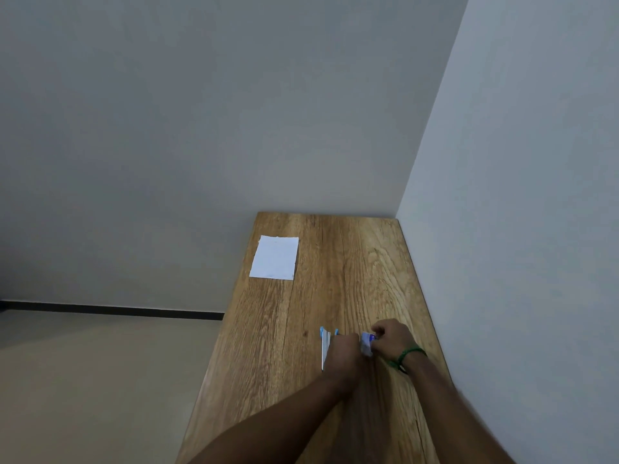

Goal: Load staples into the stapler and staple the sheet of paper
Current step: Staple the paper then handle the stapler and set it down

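A white sheet of paper (274,258) lies flat at the far left of the wooden table (335,279). Near the middle of the table a blue and white stapler (325,346) lies opened out, mostly hidden behind my left hand (343,354), which rests on it. Just to its right, my right hand (392,339), with a green band on the wrist, pinches a small blue and white staple box (367,343). The two hands touch around the box. No staples can be made out.
The table stands in a corner, with a grey wall behind it and another wall (519,229) tight along its right edge. Its left edge drops to a beige floor (83,380) with a dark skirting line.
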